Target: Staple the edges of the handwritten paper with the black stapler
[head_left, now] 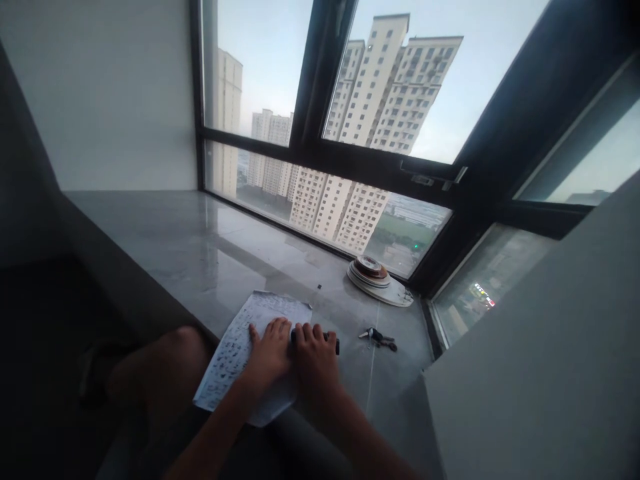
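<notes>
A sheet of paper (227,360) covered in dark handwriting or print lies on the grey window ledge and hangs over its front edge. My left hand (270,350) rests flat on the paper with its fingers apart. Right beside it, at the sheet's right edge, my right hand (316,353) is closed over a black elongated object (337,346). Only the ends of that object show past my fingers, so its exact kind is hidden. The two hands are close together, nearly touching.
A bunch of keys (379,337) lies on the ledge (165,233) to the right of my hands. Behind it, a stack of round discs or plates (373,277) with a brown item on top sits by the window frame (310,153). A wall (540,353) closes the right side.
</notes>
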Motion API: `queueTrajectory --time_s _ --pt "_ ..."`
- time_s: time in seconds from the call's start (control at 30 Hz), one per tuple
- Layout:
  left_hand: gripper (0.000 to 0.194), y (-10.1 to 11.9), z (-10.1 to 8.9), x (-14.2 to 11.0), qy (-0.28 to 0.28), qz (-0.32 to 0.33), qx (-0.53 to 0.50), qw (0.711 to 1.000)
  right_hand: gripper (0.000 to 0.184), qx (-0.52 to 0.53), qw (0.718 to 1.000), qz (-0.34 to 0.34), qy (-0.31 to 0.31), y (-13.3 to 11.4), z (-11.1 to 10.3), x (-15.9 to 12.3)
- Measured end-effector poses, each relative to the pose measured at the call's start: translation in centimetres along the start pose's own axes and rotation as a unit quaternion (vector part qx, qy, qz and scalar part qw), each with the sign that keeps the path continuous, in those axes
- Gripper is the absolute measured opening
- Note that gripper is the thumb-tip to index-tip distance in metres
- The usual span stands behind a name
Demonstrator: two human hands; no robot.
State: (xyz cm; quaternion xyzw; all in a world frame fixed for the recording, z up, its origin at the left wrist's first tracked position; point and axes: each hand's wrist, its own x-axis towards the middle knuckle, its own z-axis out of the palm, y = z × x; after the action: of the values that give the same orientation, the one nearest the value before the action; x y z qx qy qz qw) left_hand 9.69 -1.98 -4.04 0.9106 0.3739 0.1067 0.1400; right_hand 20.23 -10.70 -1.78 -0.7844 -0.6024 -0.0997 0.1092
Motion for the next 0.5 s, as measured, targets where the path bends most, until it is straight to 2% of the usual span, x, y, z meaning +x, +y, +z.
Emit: queueTrajectory --time_s 0.07,0.17,0.23,0.33,0.43,0.5 --pt "0.059 -0.5 0.0 0.0 0.0 0.0 0.007 1.0 0.046 0.022 1.0 0.015 0.016 0.8 0.2 -0.3" --pt "0.068 -1.8 -0.5 0.6 0.001 -0.008 0.037 0.999 0.052 0.086 0.991 0.073 0.074 3.1 0.6 -0.4" --pt "0.066 -2.7 -1.0 1.7 -0.018 -0.012 0.063 0.998 0.049 0.117 0.982 0.098 0.109 4.8 0.7 0.1" --pt "0.06 -3.9 -1.3 3.9 -0.049 0.009 0.082 0.995 0.036 0.138 0.974 0.097 0.15 6.7 0.2 1.1" --pt "0.059 -4.5 -0.5 5.4 -0.011 0.026 0.09 0.996 0.03 0.141 0.951 0.137 0.24 6.9 -1.0 0.5" --pt "0.06 -4.5 0.3 5.8 0.019 0.024 0.089 0.996 0.028 0.151 0.936 0.123 0.294 5.4 -1.7 -1.7"
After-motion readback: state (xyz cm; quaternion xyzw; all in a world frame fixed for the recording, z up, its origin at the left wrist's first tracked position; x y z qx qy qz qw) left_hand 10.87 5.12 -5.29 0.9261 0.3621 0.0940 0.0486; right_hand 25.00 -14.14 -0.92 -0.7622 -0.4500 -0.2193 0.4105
